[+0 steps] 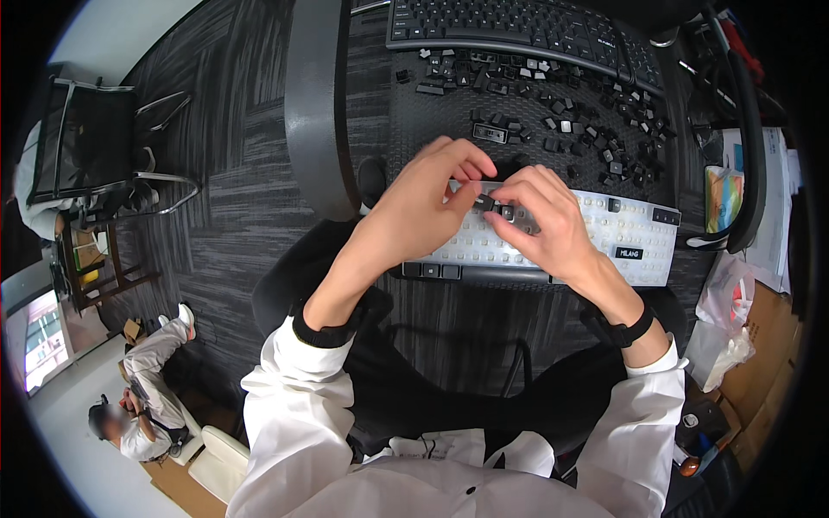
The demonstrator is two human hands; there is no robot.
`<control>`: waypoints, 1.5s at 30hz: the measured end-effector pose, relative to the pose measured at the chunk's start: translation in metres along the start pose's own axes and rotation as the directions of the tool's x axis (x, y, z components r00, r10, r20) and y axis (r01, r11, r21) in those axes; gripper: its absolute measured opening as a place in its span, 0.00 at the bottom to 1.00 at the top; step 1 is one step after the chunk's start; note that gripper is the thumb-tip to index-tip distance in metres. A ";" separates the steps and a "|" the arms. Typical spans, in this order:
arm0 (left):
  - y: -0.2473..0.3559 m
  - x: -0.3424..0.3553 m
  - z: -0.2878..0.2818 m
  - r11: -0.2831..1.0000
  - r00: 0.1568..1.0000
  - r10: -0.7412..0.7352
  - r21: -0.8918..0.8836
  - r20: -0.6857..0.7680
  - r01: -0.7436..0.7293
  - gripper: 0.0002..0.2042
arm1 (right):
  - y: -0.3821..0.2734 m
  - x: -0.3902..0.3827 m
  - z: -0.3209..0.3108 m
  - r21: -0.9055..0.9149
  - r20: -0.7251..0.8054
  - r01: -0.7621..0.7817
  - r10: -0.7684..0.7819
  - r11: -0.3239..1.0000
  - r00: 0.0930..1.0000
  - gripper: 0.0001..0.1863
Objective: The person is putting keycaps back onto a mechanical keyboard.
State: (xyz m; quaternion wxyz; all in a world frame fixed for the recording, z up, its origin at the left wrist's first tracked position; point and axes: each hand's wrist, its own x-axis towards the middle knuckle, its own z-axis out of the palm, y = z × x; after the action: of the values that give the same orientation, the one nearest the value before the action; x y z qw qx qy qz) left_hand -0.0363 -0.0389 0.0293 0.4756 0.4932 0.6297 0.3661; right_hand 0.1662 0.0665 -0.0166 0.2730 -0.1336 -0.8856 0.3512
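Note:
A keyboard with a pale plate and rows of switches (630, 229) lies across the near edge of the dark textured board; a few black caps sit on it. My left hand (427, 203) is over its left part, fingers curled and thumb pressed toward them; what these fingertips hold is hidden or too small to make out. My right hand (544, 224) pinches around a small black keycap (503, 210) on the middle of the plate, beside another dark cap (482, 202) near my left thumb.
Many loose black keycaps (596, 147) and a black keyboard (518, 22) lie on the textured board (432, 121). A grey beam (315, 104) runs left of it. A chair (78, 138) and seated person (147, 397) are at left. Bags (725, 319) and boxes (760, 363) are right.

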 end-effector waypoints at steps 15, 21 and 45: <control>-0.015 -0.070 -0.006 0.892 1.000 0.010 0.451 -0.028 0.004 0.30 | -0.043 -0.008 0.049 0.041 0.120 0.027 -0.032 0.999 0.992 0.12; -0.034 -0.087 0.006 0.922 0.991 0.099 0.384 -0.089 -0.057 0.32 | -0.045 -0.006 0.057 0.011 0.114 0.010 -0.011 1.000 0.993 0.11; -0.037 -0.081 -0.013 0.866 0.974 -0.199 0.446 -0.105 0.225 0.18 | -0.046 -0.005 0.060 -0.054 0.162 0.025 -0.016 0.998 0.987 0.12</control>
State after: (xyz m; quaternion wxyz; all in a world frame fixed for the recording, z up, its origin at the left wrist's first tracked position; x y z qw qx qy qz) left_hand -0.0535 -0.1267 0.0181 0.3666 0.5081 0.7612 0.1675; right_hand 0.1341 -0.0014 -0.0231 0.2003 -0.1031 -0.9156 0.3330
